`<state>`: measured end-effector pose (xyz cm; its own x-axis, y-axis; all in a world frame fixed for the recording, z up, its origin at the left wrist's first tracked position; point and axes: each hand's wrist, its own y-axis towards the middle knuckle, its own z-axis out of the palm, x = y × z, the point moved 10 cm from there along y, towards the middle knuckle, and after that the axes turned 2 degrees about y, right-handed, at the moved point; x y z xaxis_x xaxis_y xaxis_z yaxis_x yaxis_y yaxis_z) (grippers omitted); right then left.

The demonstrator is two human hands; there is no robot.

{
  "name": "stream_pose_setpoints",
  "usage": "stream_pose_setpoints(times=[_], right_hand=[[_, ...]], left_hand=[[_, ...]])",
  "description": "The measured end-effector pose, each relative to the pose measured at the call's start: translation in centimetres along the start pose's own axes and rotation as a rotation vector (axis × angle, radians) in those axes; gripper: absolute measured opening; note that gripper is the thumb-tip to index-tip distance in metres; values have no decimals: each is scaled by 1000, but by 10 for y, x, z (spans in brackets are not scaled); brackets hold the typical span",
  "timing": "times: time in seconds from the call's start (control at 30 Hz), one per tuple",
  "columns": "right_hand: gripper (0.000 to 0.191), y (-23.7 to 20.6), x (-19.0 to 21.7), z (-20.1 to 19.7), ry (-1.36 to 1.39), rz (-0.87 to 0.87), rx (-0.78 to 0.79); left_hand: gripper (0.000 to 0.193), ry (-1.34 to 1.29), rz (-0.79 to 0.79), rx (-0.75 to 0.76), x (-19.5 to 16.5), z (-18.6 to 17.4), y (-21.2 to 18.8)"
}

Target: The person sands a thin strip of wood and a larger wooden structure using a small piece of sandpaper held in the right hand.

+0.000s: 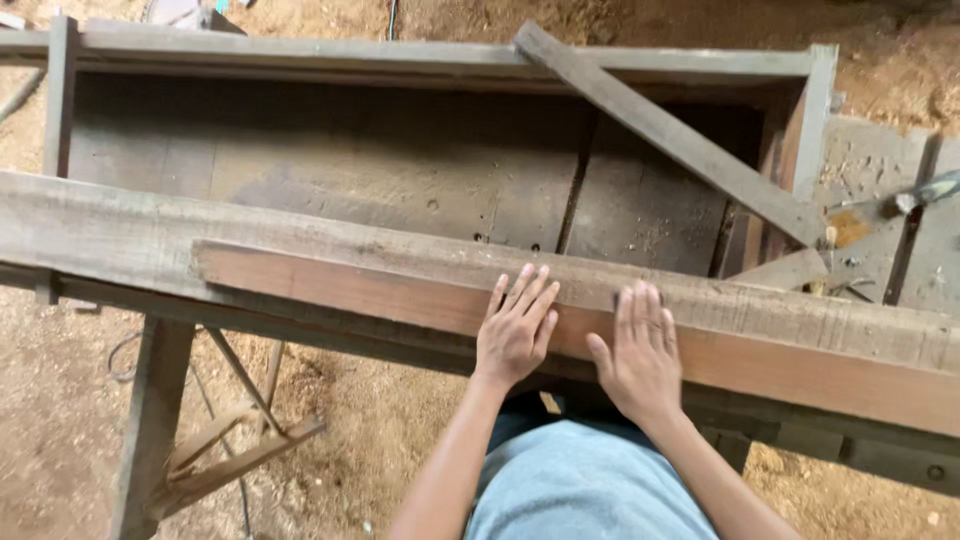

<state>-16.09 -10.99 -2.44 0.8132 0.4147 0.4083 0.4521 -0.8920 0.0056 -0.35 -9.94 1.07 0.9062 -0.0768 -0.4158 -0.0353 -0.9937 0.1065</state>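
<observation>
A long reddish-brown wooden plank (340,285) lies lengthwise on the near edge of a worn grey workbench (110,225). My left hand (515,330) rests flat on the plank, fingers stretched and close together. My right hand (640,355) lies flat on the same plank just to the right, fingers extended. Neither hand grips anything. Both forearms reach up from the bottom of the view over my light blue shirt.
Beyond the plank the bench drops into a recessed grey bed (380,165). A grey wooden bar (665,130) lies diagonally across its far right. A metal tool (925,190) sits at the right edge. Sawdust covers the floor (60,400); bench legs and braces (215,450) stand at lower left.
</observation>
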Motion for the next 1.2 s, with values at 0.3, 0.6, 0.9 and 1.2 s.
stream_pose_setpoints(times=[0.3,0.6,0.9,1.2], right_hand=[[76,1,13,-3,81,67,28],[70,-4,-9,7,36,105,32],[70,2,13,10,22,137,29],[74,6,25,17,-54,207,36]], left_hand=[[41,2,-1,18,0,-2,-2],[44,-7,-3,18,20,-9,-8],[52,31,86,137,29,3,-5],[54,34,155,204,23,14,-6]])
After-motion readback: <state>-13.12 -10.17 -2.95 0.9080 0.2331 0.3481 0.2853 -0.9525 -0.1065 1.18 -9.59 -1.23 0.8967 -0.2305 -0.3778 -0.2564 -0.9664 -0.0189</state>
